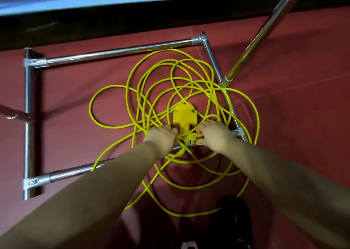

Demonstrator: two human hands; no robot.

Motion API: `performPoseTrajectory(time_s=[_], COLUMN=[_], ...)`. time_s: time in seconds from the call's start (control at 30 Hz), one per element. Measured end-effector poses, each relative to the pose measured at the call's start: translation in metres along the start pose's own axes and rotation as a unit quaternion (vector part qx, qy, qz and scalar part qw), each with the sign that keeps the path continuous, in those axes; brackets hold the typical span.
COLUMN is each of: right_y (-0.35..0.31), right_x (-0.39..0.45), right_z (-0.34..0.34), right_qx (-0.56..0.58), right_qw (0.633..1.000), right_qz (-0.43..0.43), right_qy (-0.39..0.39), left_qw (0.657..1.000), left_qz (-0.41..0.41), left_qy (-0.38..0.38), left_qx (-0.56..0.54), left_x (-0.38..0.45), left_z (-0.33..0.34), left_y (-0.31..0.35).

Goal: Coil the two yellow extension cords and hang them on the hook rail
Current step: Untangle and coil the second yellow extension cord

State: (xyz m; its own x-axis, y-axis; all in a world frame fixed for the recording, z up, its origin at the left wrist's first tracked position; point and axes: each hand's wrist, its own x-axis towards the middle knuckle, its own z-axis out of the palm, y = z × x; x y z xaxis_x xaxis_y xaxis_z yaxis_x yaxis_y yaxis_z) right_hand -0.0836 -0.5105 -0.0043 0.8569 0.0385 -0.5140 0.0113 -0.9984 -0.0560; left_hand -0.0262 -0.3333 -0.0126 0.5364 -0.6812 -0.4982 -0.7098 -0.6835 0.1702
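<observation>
A tangle of yellow extension cord (132,89) lies in loose overlapping loops on the red floor, partly over the metal frame. In the middle sits a yellow multi-outlet socket block (184,116). Just below it is a yellow plug (193,138). My left hand (162,140) reaches down onto the cord strands left of the plug, fingers curled around them. My right hand (216,135) pinches the cord at the plug from the right. I cannot tell the two cords apart in the pile.
A rectangular chrome tube frame (113,52) lies on the red floor (303,78) around the cords. An upright chrome pole (265,27) rises from its right side. A dark wall base and blue surface run along the top. A black shoe (233,216) is at the bottom.
</observation>
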Motion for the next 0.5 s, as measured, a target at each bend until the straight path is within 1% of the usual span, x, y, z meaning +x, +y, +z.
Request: performPoseTrajectory(time_s=[0.13,0.2,0.27,0.33,0.4,0.47,0.5], right_y=[0.0,-0.005,-0.014,-0.025,-0.036,-0.045,-0.051], right_x=[-0.003,-0.005,-0.009,-0.015,-0.026,-0.036,-0.041], right_z=[0.002,-0.003,-0.01,-0.022,-0.041,-0.066,-0.084], right_qx=[0.058,0.072,0.075,0.095,0.122,0.117,0.108], right_qw=[0.998,0.997,0.993,0.988,0.976,0.962,0.96], right_qz=[0.013,0.002,-0.017,-0.03,-0.054,-0.076,-0.081], right_qy=[0.002,0.032,0.084,0.119,0.174,0.233,0.244], left_qw=[0.999,0.997,0.991,0.969,0.934,0.906,0.895], left_qz=[0.011,0.022,0.031,0.012,-0.012,-0.024,-0.026], left_qy=[0.038,0.052,0.058,0.073,0.089,0.114,0.131], left_qx=[-0.02,-0.046,-0.118,-0.236,-0.345,-0.406,-0.426], left_x=[-0.004,-0.009,-0.017,-0.029,-0.045,-0.064,-0.075], left_z=[0.004,-0.001,-0.009,-0.022,-0.038,-0.057,-0.068], left_y=[-0.009,-0.011,-0.01,-0.01,-0.013,-0.016,-0.017])
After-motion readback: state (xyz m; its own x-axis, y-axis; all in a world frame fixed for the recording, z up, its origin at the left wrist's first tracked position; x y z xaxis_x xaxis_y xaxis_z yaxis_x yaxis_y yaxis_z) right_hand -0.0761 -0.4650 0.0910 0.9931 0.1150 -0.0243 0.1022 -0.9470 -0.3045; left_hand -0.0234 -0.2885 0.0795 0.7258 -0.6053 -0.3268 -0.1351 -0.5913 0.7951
